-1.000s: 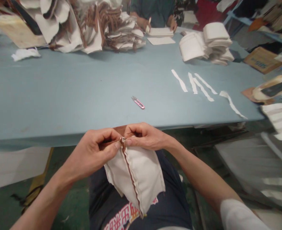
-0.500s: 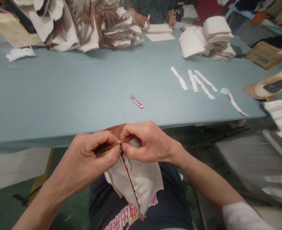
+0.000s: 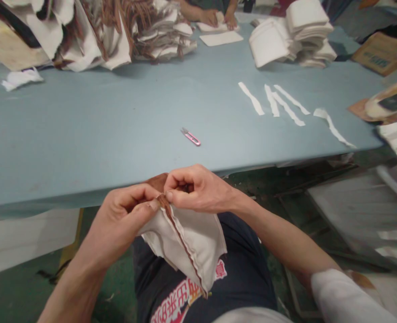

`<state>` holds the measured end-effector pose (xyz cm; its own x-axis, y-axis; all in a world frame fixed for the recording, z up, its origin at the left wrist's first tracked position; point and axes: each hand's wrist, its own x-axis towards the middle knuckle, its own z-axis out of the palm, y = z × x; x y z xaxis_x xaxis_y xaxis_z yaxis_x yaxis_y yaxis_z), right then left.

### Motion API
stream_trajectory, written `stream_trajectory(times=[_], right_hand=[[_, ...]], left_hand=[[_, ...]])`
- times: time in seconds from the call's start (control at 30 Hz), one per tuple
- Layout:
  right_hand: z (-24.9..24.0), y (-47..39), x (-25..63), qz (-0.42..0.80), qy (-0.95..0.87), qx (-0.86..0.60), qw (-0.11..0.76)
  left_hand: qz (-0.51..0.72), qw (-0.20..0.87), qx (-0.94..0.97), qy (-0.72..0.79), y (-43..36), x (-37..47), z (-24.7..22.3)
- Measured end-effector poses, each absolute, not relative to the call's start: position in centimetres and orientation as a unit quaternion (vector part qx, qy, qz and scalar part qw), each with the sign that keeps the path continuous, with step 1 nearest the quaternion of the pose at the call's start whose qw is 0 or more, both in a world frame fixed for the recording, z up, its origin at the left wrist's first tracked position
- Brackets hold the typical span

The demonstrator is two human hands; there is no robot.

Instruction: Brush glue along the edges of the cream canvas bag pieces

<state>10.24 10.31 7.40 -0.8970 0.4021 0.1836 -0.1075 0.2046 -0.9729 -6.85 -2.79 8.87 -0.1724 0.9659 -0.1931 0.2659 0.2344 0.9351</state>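
Between my hands hangs a sewn piece of white fabric with brown trim (image 3: pixel 198 233), a brown-edged seam running down its middle to a point over my lap. My left hand (image 3: pixel 122 220) pinches its upper edge at the seam's top. Right beside it, my right hand (image 3: pixel 198 188) pinches the same edge between thumb and forefinger. The brown outer side shows behind the fingers. Beyond my hands, pink thread snips (image 3: pixel 191 136) lie on the blue-green table (image 3: pixel 100 134).
Stacked brown-and-white pieces (image 3: pixel 111 36) stand at the back left. White pads (image 3: pixel 282 40) are piled at the back right, near a cardboard box (image 3: pixel 382 53). White strips (image 3: pixel 288 105) lie on the right. Across the table, a co-worker's hands (image 3: pixel 218 19) press on a white piece.
My fingers have shifted on the seam's top, and brown trim now shows where they meet. The view has tilted down slightly. The co-worker's hands have come closer together.
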Motion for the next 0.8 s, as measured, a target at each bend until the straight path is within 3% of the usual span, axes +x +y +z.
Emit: stream_trajectory(times=[0.2, 0.67, 0.8], right_hand=[[7.4, 9.8, 10.6, 0.618, -0.753, -0.102, 0.202], [8.3, 9.8, 10.9, 0.557, -0.798, -0.008, 0.230], [8.9, 9.7, 11.1, 0.509, -0.830, -0.015, 0.229]], left_hand=[[0.394, 0.515, 0.453, 0.611, -3.0, -7.5, 8.4], [0.287, 0.367, 0.639, 0.612, -3.4, -8.8, 11.8], [0.253, 0.283, 0.701, 0.604, -4.1, -8.8, 12.1]])
